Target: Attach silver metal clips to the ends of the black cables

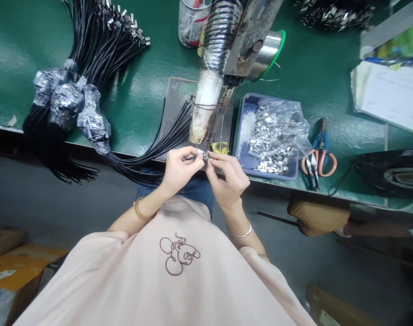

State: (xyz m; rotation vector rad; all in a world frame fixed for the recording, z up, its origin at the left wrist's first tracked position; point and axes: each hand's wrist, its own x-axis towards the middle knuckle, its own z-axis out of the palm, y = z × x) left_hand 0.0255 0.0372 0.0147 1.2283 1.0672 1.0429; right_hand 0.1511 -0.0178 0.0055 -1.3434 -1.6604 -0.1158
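My left hand (182, 167) is closed in a pinch on the end of a black cable. Opposite it, my right hand (227, 175) pinches a small metal connector (205, 155), which meets the cable end between my fingertips. A wrapped bundle of black cables (132, 162) runs in from the left, its loose ends spread over a dark board (174, 93). Just above my fingers hangs a white-wrapped, scorched nozzle (204, 97) beside a metal arm (249, 38). A small yellow piece (220, 147) lies on the board by my right hand.
Right of the board, a blue tray (243, 166) holds a plastic bag of metal connectors (276, 131). Beyond it lie pliers (324, 136) and orange-handled cutters (318, 164). A solder wire spool (269, 54), a cup (193, 25), papers (393, 95) and cable bundles (67, 97) surround the work.
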